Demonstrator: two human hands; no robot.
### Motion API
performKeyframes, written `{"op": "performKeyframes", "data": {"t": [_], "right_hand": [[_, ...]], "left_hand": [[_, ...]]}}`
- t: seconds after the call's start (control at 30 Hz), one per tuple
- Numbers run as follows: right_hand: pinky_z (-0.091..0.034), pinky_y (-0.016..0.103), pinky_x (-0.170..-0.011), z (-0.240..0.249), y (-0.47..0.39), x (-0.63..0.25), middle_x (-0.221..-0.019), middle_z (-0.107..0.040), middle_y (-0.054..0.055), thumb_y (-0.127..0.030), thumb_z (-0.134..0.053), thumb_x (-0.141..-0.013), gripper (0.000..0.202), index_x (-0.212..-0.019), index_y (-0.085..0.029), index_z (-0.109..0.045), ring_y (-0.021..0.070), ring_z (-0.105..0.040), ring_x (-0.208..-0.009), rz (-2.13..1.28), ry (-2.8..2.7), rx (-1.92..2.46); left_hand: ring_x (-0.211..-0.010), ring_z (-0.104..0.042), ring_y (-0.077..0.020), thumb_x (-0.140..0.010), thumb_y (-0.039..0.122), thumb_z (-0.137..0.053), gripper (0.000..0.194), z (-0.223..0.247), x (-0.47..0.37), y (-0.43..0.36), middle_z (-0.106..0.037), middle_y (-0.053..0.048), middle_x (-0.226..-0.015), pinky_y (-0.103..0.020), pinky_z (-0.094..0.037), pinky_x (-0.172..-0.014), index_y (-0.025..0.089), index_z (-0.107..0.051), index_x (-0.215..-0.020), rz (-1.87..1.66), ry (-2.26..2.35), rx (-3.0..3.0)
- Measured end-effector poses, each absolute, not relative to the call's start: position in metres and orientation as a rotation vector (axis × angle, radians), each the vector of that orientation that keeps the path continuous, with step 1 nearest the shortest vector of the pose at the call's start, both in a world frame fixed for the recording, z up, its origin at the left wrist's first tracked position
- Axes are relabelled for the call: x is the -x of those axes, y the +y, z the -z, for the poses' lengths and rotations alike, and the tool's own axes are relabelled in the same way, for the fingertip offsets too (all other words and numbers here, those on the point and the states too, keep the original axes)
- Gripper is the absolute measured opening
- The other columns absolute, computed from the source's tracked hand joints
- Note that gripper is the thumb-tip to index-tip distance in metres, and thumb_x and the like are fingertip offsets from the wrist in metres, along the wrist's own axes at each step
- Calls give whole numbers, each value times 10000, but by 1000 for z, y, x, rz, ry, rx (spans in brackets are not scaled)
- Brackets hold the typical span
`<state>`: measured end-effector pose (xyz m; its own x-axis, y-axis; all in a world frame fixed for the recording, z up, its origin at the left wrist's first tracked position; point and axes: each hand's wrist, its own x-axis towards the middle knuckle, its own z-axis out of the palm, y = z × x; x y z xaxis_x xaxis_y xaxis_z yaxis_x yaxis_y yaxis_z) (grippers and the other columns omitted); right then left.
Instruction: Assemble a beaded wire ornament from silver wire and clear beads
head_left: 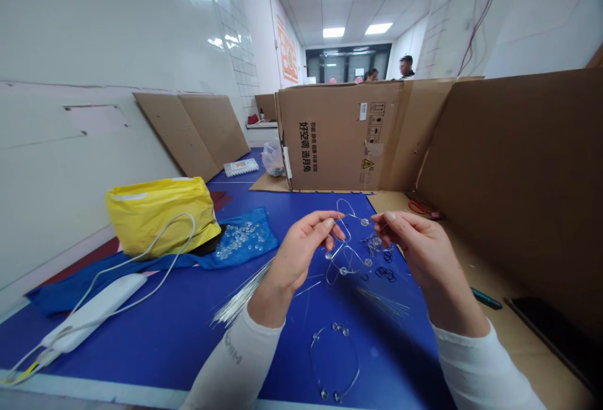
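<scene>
Between both hands hangs a bent, looping piece of thin silver wire strung with several clear beads (343, 270). My left hand (301, 247) is closed in a pinch on the wire, thumb against index finger. On the other side, my right hand (426, 253) pinches a straighter stretch of it, close to a clear bead (365, 222). Below the hands, a separate wire ring with clear beads (324, 393) lies on the blue table (282, 360). Small black rings (386, 274) and a little pile of clear and metallic pieces (374, 244) sit behind the hanging wire, partly hidden by my right hand.
Bundles of straight wires (242, 294) lie left and right. Loose clear beads (240, 238) rest on blue cloth beside a yellow bag (162, 215). A white power strip (94, 312) with its cable is at left. Cardboard walls (339, 140) stand behind and right; orange-handled scissors (419, 207) lie there.
</scene>
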<state>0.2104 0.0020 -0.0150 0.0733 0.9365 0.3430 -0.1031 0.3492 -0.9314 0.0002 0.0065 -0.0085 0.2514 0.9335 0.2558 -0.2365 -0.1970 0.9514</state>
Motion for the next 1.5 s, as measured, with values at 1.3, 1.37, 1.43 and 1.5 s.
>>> {"op": "performKeyframes", "data": {"t": [1.3, 1.37, 1.43, 1.5], "right_hand": [[-466, 270, -529, 13, -2, -214, -688, -681, 41, -444, -723, -871, 253, -818, -211, -805, 131, -567, -579, -809, -1224, 934], [-467, 269, -530, 13, -2, -213, -701, -691, 45, -447, -725, -867, 255, -821, -210, -808, 128, -566, -578, -814, -1227, 929], [-470, 272, -534, 13, -1, -214, -709, -696, 49, -452, -722, -868, 265, -823, -206, -808, 129, -571, -581, -814, -1237, 931], [-477, 277, -537, 14, -1, -214, -711, -698, 52, -460, -718, -870, 277, -831, -201, -806, 134, -579, -587, -809, -1250, 934]], "left_hand": [[-903, -659, -203, -857, 261, -746, 315, 11, -7, -7, -716, -75, -1018, -387, -522, -883, 200, -646, -1149, -1395, 1018, -1978], [-891, -664, -188, -905, 287, -692, 222, 11, -6, -5, -724, -74, -999, -364, -524, -867, 191, -659, -1103, -1366, 976, -1904], [-862, -665, -174, -948, 316, -635, 194, 12, -4, -3, -732, -71, -962, -342, -528, -833, 185, -665, -1087, -1310, 895, -1789], [-808, -660, -161, -972, 337, -594, 207, 12, -4, -1, -734, -67, -908, -325, -531, -788, 174, -666, -1078, -1271, 810, -1646]]}}
